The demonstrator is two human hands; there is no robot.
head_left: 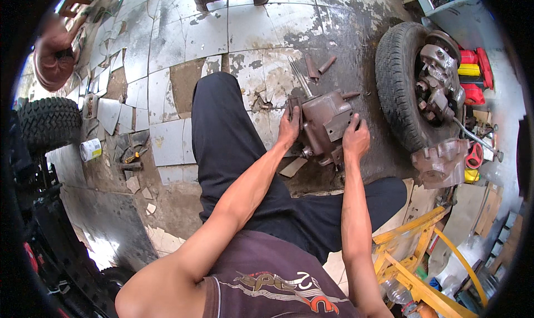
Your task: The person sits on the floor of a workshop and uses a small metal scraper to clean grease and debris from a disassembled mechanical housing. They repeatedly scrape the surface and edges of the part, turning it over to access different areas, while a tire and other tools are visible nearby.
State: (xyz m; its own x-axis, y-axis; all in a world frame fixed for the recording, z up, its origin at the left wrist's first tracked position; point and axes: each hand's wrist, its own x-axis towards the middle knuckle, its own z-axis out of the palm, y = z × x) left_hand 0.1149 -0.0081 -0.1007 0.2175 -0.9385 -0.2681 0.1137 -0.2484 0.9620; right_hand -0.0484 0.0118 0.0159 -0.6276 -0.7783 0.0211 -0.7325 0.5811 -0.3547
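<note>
While I look down in the head view, I have the brown metal housing point(318, 113) in front of my bent legs, low over the dark floor point(356, 62); whether the floor carries its weight, I cannot tell. My left hand point(288, 128) is clamped on its left side and my right hand point(356, 138) on its right side, beside the flat plate point(338, 125). Some fingertips are hidden from me. I judge this piece to be heavy and quite stiff, so squeezing will not bend it. Its skin looks dirty, maybe oily, and could slip, therefore I would trust a wide hold with two palms on the thick walls. The pale metal rod point(303, 80) at the far end seems a poor handle, because it is thin and I cannot see how firmly it is fixed.
</note>
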